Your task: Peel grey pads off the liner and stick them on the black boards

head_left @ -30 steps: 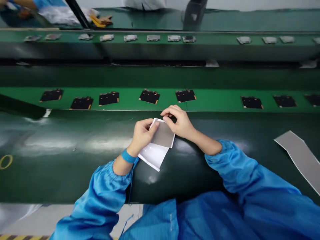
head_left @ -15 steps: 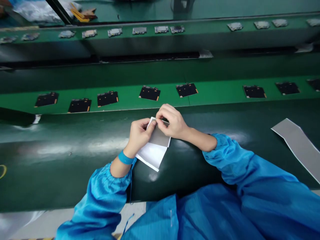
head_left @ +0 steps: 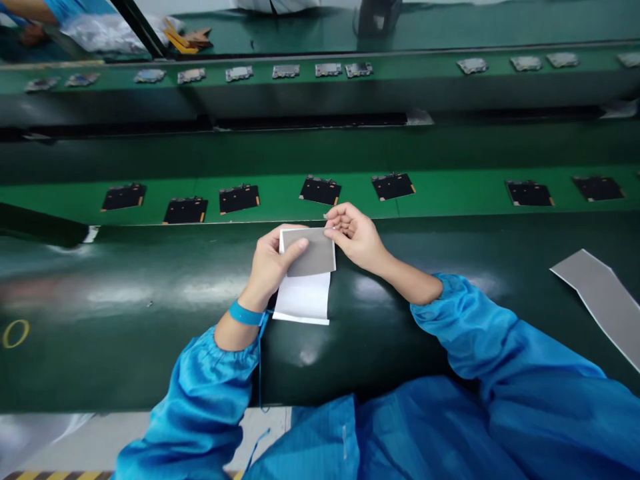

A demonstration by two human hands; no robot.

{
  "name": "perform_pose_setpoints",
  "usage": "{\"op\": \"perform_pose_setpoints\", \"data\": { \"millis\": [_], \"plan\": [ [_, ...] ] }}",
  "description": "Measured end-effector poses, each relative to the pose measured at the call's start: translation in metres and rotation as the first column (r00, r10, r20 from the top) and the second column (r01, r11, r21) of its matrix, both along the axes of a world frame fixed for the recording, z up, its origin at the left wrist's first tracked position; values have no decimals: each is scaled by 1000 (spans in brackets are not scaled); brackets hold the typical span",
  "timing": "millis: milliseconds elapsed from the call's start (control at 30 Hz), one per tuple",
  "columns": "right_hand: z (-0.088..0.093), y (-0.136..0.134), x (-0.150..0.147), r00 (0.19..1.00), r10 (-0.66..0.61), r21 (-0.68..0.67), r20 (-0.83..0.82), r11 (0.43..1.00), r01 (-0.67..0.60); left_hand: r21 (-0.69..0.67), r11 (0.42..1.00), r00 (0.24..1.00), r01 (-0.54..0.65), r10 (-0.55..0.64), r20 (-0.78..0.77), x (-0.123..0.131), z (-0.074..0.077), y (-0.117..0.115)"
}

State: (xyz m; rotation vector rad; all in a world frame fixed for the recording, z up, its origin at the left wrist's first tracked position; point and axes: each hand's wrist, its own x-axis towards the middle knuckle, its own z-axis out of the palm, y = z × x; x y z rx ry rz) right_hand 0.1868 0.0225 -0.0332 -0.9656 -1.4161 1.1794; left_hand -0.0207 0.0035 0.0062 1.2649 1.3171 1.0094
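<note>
My left hand (head_left: 273,263) grips a grey sheet with a white backing (head_left: 314,250), the thumb lying across its face. The sheet's lower part is a white flap (head_left: 303,297) that hangs toward me, with a narrow fold along its bottom edge. At the sheet's upper right corner is my right hand (head_left: 356,237), fingers curled and thumb close to the index finger. Whatever is between those fingertips is too small to make out. A blue band (head_left: 247,313) with a cord circles my left wrist.
Several black flat boards (head_left: 320,190) lie along the bright green strip (head_left: 445,193) beyond my hands. Small circuit boards (head_left: 286,71) line a raised ledge farther back. A long grey sheet (head_left: 600,287) rests at right, a yellow ring (head_left: 16,333) at left.
The sheet has turned to lie squarer, and its face shows more fully. My right hand has shifted from its top edge to the upper right corner. The view has shifted slightly.
</note>
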Motion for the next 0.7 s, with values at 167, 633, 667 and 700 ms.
{"op": "perform_pose_setpoints", "data": {
  "millis": [167,633,667,700],
  "plan": [
    [0,0,1,997,74,-43,-12,996,-74,-140,990,999,3,2,35,0,1,-1],
    [5,0,8,954,96,159,285,977,-145,-62,997,991,-51,43,-126,-6,5,0],
    [6,0,8,953,97,154,286,977,-146,-61,997,991,-44,36,-128,-6,5,0],
    [6,0,8,953,98,152,285,978,-146,-61,997,991,-36,28,-129,-6,4,0]
  ]
}}
